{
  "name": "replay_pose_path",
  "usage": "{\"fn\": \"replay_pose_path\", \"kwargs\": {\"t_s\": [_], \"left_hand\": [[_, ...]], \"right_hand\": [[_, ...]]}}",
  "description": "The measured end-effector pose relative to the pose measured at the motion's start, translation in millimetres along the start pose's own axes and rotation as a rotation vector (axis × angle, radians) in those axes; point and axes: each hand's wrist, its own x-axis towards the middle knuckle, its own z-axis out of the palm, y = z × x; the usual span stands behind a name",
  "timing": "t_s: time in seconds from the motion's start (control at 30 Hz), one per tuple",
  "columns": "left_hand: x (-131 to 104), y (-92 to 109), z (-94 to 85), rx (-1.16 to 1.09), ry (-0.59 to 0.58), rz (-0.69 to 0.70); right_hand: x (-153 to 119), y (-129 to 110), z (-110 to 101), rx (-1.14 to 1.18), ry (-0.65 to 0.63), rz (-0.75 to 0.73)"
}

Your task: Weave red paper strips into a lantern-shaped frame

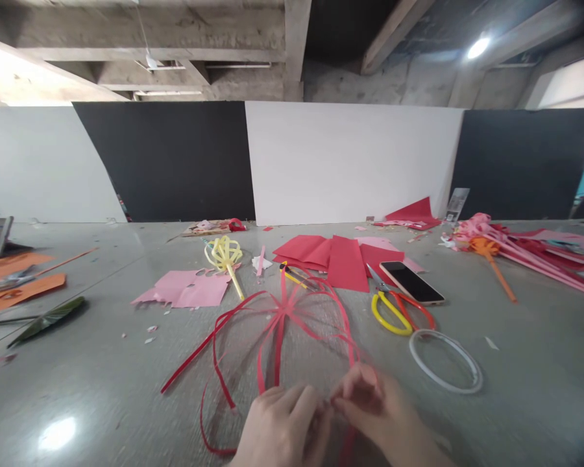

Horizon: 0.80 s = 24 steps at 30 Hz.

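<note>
A bunch of thin red paper strips (285,310) fans out from a joined middle on the grey table, several of them curling down in front of me. Close to the table's near side, my left hand (285,425) has its fingers curled in; what they pinch is hidden. Beside it, my right hand (377,408) pinches with thumb and forefinger at the end of a red strip coming down from the middle. The fingertips of both hands nearly meet. Other strip ends hang loose left of my left hand.
Scissors (392,311) with yellow and orange handles lie beside a phone (412,282) and a white ring (445,361) at right. Red paper sheets (348,263), a pink sheet (187,288), a yellow paper lantern shape (224,254) and a utility knife (296,277) lie beyond.
</note>
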Motion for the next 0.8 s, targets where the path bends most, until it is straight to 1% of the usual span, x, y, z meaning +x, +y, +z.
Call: {"fn": "replay_pose_path", "kwargs": {"t_s": [0.07, 0.1, 0.17, 0.3, 0.47, 0.67, 0.8], "left_hand": [[0.3, 1.2, -1.0, 0.058, 0.063, 0.128], [0.4, 1.7, -1.2, 0.071, 0.077, 0.169], [0.1, 2.2, -1.0, 0.058, 0.061, 0.181], [-1.7, 0.7, 2.0, -0.031, -0.047, 0.063], [-2.2, 0.0, 2.9, -0.109, -0.169, -0.114], [4.5, 2.5, -1.0, -0.381, -0.321, -0.341], [10.9, 4.2, -5.4, -0.518, -0.416, -0.464]], "right_hand": [[-0.5, -1.7, 0.7, -0.023, 0.012, -0.006], [-0.8, -2.8, 1.0, -0.032, 0.017, -0.009], [-1.4, -4.9, 1.5, -0.038, 0.017, -0.004], [-2.9, -7.3, 2.0, -0.036, -0.007, 0.028], [-2.9, -10.4, 1.8, -0.004, 0.021, 0.052], [-1.0, -12.5, 1.7, 0.063, 0.003, 0.084], [-3.2, -9.6, 1.0, 0.072, 0.021, 0.092]]}}
